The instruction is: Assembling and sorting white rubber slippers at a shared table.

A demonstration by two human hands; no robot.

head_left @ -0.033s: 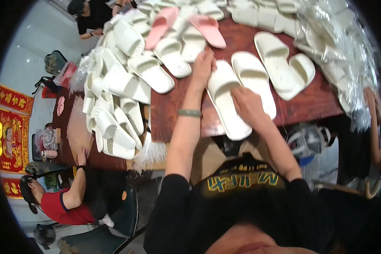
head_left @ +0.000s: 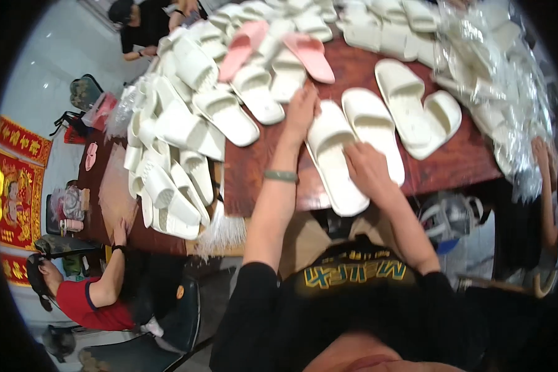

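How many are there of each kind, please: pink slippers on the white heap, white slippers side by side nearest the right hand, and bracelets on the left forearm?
Pink slippers on the white heap: 2
White slippers nearest the right hand: 2
Bracelet on the left forearm: 1
Total: 5

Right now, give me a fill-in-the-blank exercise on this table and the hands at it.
1. The bangle circles the wearer's ____ wrist.
2. Beyond the left hand, two slippers differ from the white ones by being ____.
3. The right hand is at a slipper coloured ____.
4. The bagged slippers lie toward the ____ side of the table.

Missing words: left; pink; white; right.
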